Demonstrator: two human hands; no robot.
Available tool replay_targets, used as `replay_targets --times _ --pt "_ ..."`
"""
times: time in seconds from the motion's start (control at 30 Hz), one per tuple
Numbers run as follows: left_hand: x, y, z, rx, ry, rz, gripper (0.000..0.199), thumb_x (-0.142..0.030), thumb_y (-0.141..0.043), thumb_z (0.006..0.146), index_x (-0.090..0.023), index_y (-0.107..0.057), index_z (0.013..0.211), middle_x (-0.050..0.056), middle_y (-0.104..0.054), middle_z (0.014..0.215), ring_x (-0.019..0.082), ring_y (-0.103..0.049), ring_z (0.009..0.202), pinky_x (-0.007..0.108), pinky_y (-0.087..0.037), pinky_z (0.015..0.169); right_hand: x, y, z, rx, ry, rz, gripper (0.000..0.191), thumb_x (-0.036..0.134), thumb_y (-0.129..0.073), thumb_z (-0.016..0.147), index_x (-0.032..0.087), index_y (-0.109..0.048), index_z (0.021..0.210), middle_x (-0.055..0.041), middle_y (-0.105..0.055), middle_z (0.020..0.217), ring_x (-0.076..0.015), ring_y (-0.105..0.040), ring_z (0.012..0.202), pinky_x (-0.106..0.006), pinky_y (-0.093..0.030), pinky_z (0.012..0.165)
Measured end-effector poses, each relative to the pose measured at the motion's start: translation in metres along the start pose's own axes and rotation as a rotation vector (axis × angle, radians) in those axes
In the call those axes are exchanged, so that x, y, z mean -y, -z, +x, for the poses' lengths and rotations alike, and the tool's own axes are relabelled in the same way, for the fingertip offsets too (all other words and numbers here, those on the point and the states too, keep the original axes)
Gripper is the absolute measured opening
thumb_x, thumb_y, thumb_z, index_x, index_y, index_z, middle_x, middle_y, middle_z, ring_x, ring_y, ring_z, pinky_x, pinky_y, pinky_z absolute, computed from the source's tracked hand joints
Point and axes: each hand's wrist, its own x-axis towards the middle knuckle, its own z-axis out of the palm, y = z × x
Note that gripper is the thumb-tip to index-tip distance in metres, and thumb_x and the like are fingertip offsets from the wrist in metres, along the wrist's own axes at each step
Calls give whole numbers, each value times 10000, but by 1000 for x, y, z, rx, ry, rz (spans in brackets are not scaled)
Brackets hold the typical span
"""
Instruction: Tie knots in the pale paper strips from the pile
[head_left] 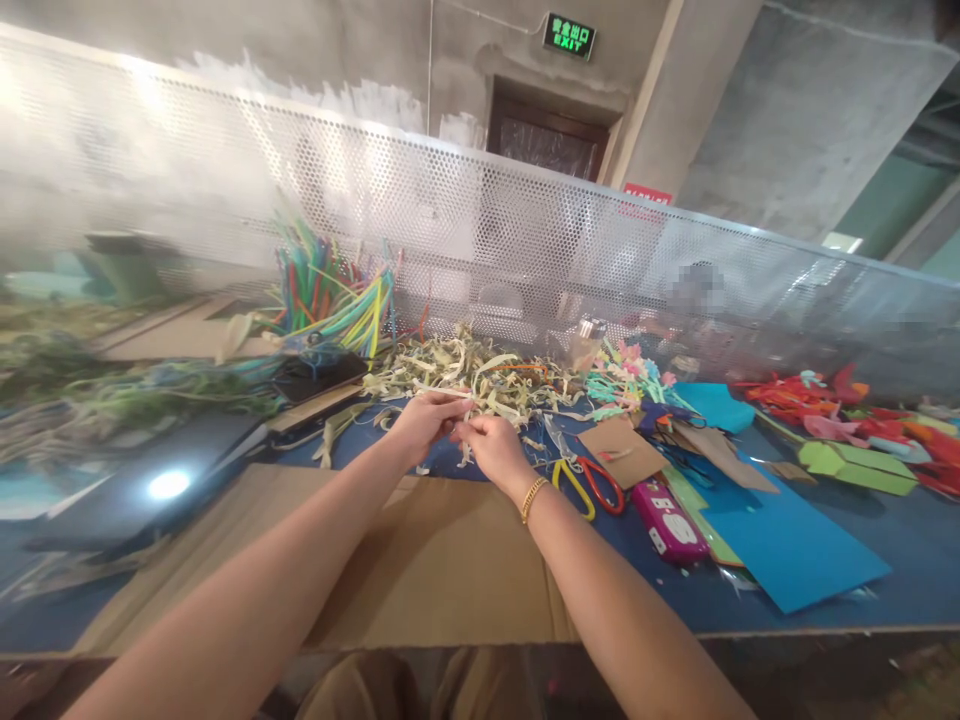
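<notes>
My left hand (420, 422) and my right hand (491, 445) meet above the near edge of a heap of pale yellow-green paper strips (480, 375). Both hands pinch a thin pale strip (457, 425) between their fingertips. A gold bracelet (532, 497) sits on my right wrist. Under my forearms lies a flat sheet of brown cardboard (420, 560) on the blue table (862, 600).
Scissors with yellow and red handles (589, 485) and a pink case (669, 520) lie right of my right hand. Blue paper sheets (787, 545), green and red paper shapes (855, 465), a bundle of coloured straws (330, 295) and a perforated white screen (525, 240) surround the work area.
</notes>
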Motion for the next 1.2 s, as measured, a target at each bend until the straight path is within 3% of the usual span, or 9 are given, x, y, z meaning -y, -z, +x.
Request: replay_targets --times 0.2,0.5,0.57,0.63,0.73,0.83,0.93,1.1,1.2 --pt "-4 8 4 -115 -7 1 401 -245 -863 480 -97 -710 820 -12 -586 592 37 -433 456 179 -347 444 2 -5 -4 73 33 -20 266 305 -538 843 160 -721 716 24 -536 498 -88 -438 467 -217 -299 490" --pt "-6 10 3 -123 -48 -14 461 -218 -851 509 -124 -694 933 -15 -599 612 54 -479 486 177 -368 466 11 0 -9 144 92 -132 273 315 -533 857 168 -699 698 23 -556 527 -85 -457 489 -219 -303 516" --pt "-7 11 4 -94 -50 13 462 -243 -841 549 -141 -691 974 -17 -605 631 54 -492 497 174 -382 471 16 9 -11 50 165 -272 344 398 -526 862 176 -674 646 8 -579 556 -99 -481 526 -233 -317 546" --pt "-6 11 4 -75 -55 43 474 -254 -832 580 -155 -684 1020 -8 -627 667 60 -525 532 172 -405 492 21 18 -11 -186 248 -420 413 472 -505 865 177 -640 609 -21 -609 623 -128 -516 610 -254 -342 602" --pt "-3 10 4 -31 -48 31 512 -238 -821 611 -175 -661 1093 13 -660 723 82 -586 624 172 -446 552 19 30 -7 -461 339 -528 297 414 -502 883 188 -676 800 -62 -671 816 -184 -569 835 -299 -379 798" --pt "-2 7 3 11 -24 7 523 -204 -811 621 -184 -646 1117 24 -675 752 91 -607 667 176 -462 584 9 32 0 -418 329 -537 214 381 -563 853 229 -692 930 -56 -694 930 -208 -579 929 -328 -380 862" --pt "-1 6 2 62 -3 65 462 -220 -810 626 -175 -663 1062 28 -672 744 93 -601 647 177 -449 558 1 30 5 -326 258 -457 205 386 -539 868 257 -692 910 -26 -702 870 -188 -604 851 -317 -407 817" --pt "-2 6 1 134 -36 177 344 -317 -794 645 -175 -691 941 41 -682 777 112 -609 659 201 -450 565 5 33 3 -549 258 -509 175 364 -640 793 220 -671 886 -61 -675 968 -223 -569 968 -356 -380 898" --pt "-2 6 2 131 -59 254 320 -355 -779 649 -186 -709 911 44 -687 764 124 -608 650 222 -451 571 9 36 0 -510 308 -543 130 327 -629 804 246 -680 892 -40 -682 995 -233 -554 1038 -380 -344 952"
